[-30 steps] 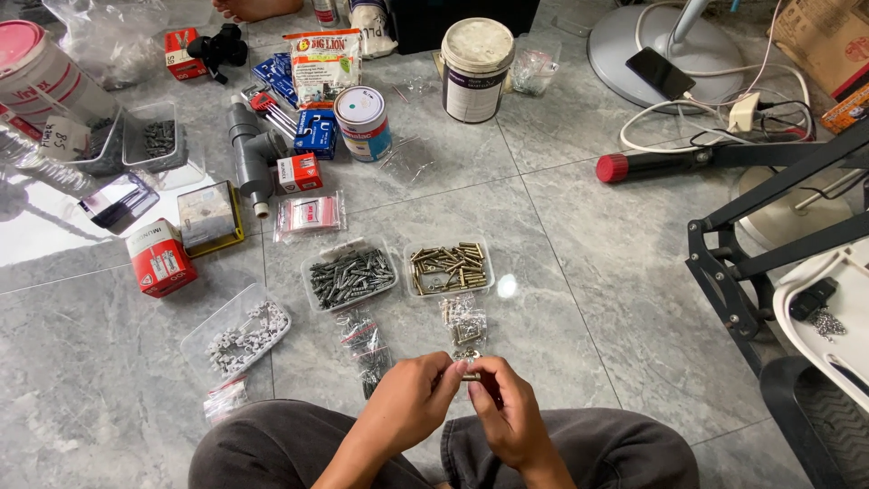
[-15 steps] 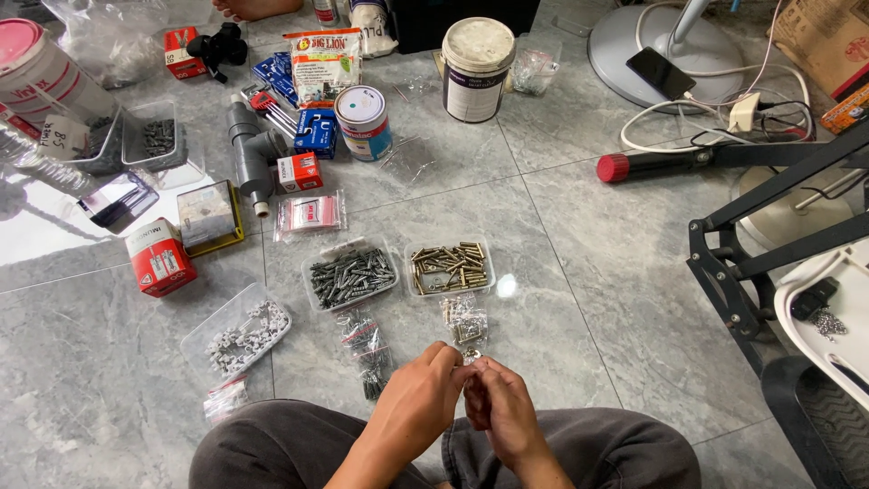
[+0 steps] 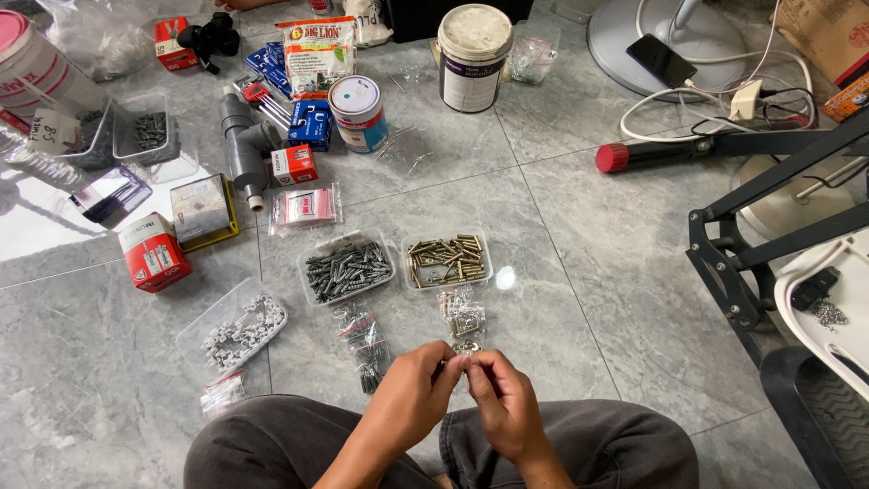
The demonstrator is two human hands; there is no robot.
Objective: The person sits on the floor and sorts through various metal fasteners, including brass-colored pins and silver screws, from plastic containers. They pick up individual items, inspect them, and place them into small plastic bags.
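1. Head view, the hands: the person sits on the floor tiles (image 3: 597,272) with knees apart, and both hands meet just above the lap. The left hand (image 3: 415,391) and the right hand (image 3: 503,398) pinch one small shiny thing (image 3: 459,361) between their fingertips — each hand is closed on it, though it is too small to tell what it is.

2. Head view, just ahead of the hands: a small clear bag of brass-coloured parts (image 3: 464,316) lies on the tiles right beyond the fingertips, and a bag of dark screws (image 3: 363,342) lies beside it to the left.

3. Head view, the next row out: a clear tray of grey plugs (image 3: 346,269) and a clear tray of brass-coloured anchors (image 3: 447,259) sit side by side, near each other but apart. Lower left, a clear tray of white clips (image 3: 233,328) rests at an angle.

4. Head view, farther off: a grey pipe fitting (image 3: 243,145), a small red box (image 3: 154,251), a blue-banded tin (image 3: 358,111) and a larger white-lidded can (image 3: 472,56) stand among packets — well apart from the hands. A red-capped black tool (image 3: 688,152) lies to the right.
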